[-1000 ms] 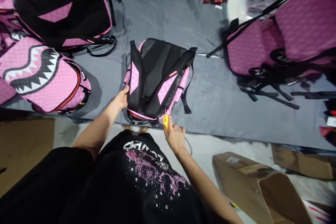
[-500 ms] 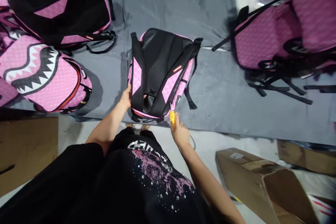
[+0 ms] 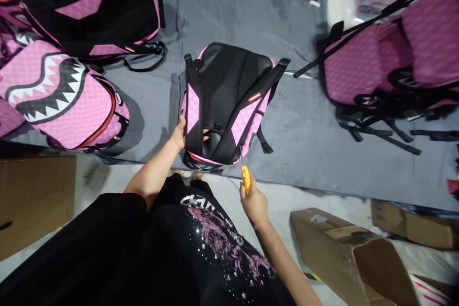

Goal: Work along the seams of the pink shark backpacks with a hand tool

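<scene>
Backpack (image 3: 229, 83), pink and black, straps uppermost, red label (image 3: 254, 97); on grey worktop (image 3: 304, 143), between left hand (image 3: 179, 134), clasping its left edge, and right hand (image 3: 255, 203), gripping yellow-handled tool (image 3: 245, 179) at its near right corner.

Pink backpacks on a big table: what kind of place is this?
Probably a workshop or packing room for bags: several similar pink backpacks lie on a long grey table, and cardboard boxes stand on the floor.
</scene>
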Action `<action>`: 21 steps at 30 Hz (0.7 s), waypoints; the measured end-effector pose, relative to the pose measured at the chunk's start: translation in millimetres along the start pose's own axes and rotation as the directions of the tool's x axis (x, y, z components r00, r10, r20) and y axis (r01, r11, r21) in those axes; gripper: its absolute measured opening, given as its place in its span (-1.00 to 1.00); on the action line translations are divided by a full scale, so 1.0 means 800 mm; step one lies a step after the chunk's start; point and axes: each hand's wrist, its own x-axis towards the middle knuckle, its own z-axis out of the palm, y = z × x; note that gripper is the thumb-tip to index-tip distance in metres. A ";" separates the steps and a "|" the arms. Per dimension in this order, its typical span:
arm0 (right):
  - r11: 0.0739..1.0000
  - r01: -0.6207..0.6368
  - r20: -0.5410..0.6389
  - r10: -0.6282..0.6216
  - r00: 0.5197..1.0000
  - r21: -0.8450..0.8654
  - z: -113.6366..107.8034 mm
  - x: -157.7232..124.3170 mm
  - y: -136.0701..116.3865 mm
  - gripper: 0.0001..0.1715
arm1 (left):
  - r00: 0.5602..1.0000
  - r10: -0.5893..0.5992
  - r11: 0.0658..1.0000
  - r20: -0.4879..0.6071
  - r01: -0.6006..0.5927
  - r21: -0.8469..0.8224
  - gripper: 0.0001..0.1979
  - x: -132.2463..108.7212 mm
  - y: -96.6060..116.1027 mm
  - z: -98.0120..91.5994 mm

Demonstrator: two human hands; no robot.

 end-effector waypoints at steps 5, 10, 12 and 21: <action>0.994 -0.027 0.042 0.023 0.999 0.102 -0.008 -0.069 0.008 -0.39 | 0.998 0.011 1.000 0.068 -0.011 0.000 -0.16 0.002 -0.002 0.008; 0.955 0.116 0.149 -0.160 0.976 0.271 0.006 -0.141 -0.026 -0.38 | 0.993 -0.023 1.000 0.118 0.022 0.011 -0.20 0.002 -0.006 0.014; 0.954 0.173 0.220 -0.228 0.949 0.244 0.007 -0.130 -0.053 -0.40 | 0.991 -0.024 0.999 0.133 0.017 0.050 -0.21 0.003 -0.004 0.018; 0.984 -0.167 0.367 0.135 0.920 0.057 -0.006 -0.088 -0.099 -0.43 | 0.943 0.332 0.318 -0.008 -0.103 0.943 -0.37 -0.066 -0.032 0.032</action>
